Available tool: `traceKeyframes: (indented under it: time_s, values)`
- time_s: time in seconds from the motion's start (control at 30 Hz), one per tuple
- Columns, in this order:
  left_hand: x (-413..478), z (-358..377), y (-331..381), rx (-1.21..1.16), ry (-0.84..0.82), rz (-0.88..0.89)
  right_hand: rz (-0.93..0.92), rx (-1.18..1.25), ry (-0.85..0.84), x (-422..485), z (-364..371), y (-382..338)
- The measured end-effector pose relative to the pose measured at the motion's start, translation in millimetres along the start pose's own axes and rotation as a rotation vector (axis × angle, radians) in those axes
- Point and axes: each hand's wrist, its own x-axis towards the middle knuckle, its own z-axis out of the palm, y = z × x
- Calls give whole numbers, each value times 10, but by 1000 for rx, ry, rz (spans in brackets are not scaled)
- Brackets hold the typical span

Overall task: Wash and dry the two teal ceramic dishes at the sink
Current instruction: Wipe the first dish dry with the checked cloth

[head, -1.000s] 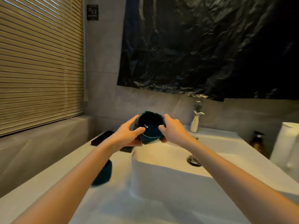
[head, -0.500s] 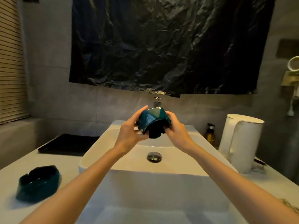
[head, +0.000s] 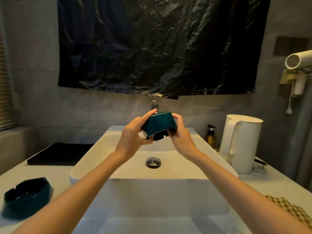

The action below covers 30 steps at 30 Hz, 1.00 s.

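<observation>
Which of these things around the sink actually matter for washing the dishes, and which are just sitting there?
For the job: held teal dish, mouth down, gripped by left hand and right hand; second teal dish on the counter; sink; tap; checked cloth, perhaps for drying.
Just lying about: white kettle; amber pump bottle; black tray; hair dryer; black plastic sheet.

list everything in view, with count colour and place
held teal dish: 1, teal, upside down over sink
second teal dish: 1, teal, counter left of sink
sink: 1, white, centre
faucet: 1, chrome, behind held dish
tray: 1, black, counter behind second dish
kettle: 1, white, counter right of sink
pump bottle: 1, amber, left of kettle
plastic sheet: 1, black, wall above sink
hair dryer: 1, white, wall, far right
checked cloth: 1, beige, bottom right
left hand: 1, grips dish's left side
right hand: 1, grips dish's right side
</observation>
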Motion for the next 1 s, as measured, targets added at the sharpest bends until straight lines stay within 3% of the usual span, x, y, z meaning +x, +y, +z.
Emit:
traceKeyframes:
  time_s: [0.13, 0.37, 0.53, 0.67, 0.83, 1.0]
  values:
    - [-41, 156, 63, -308, 9, -305, 136, 40, -97, 64, -112, 11]
    - [-4, 391, 185, -671, -13, -744, 264, -25, 3, -43, -334, -58]
    - [42, 617, 281, -782, -31, -903, 257, -125, 260, -412, -914, -10]
    - [51, 766, 323, -760, -66, -936, 448, -333, 416, -871, -1484, 285]
    - [61, 827, 384, -736, -74, -970, 839, -690, 16, -1508, -1736, 910]
    - [49, 788, 389, -701, -78, -978, 875, -975, -57, -1798, -1648, 1332]
